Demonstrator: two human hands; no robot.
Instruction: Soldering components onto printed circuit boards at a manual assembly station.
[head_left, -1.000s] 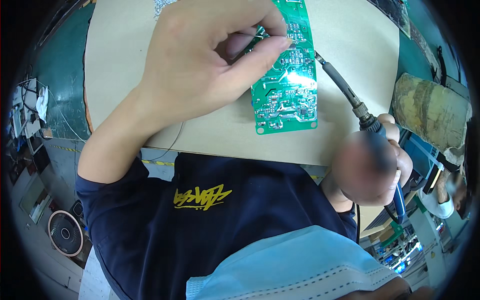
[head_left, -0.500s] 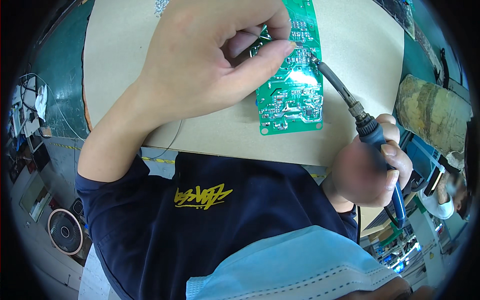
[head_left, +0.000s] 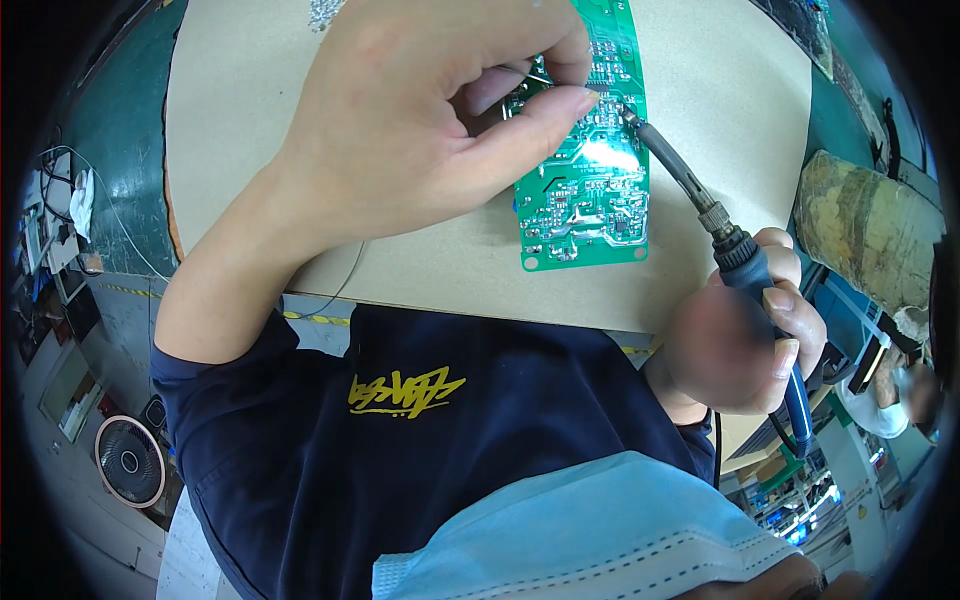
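A green circuit board (head_left: 590, 225) lies on the table, its soldered side up and dotted with small parts and shiny joints. Over its upper left part, my left hand (head_left: 440, 120) pinches a thin solder wire (head_left: 528, 74) between thumb and forefinger. That hand hides part of the board. A soldering iron (head_left: 741, 258) with a dark blue handle is in the grip of my right hand (head_left: 745, 335), to the right. Its tip rests at, or just above, the small parts on the board's right half. Part of my right hand is blurred.
Brown board (head_left: 240, 80) covers the tabletop. A pile of small metal bits (head_left: 322, 12) lies at the far left. On the right sits a stained, rolled bundle (head_left: 868, 228). A fan (head_left: 130, 461) stands at lower left, and another person (head_left: 885, 395) is at the right edge.
My left hand and the circuit board have shifted very slightly to the right. The soldering iron stays almost where it was.
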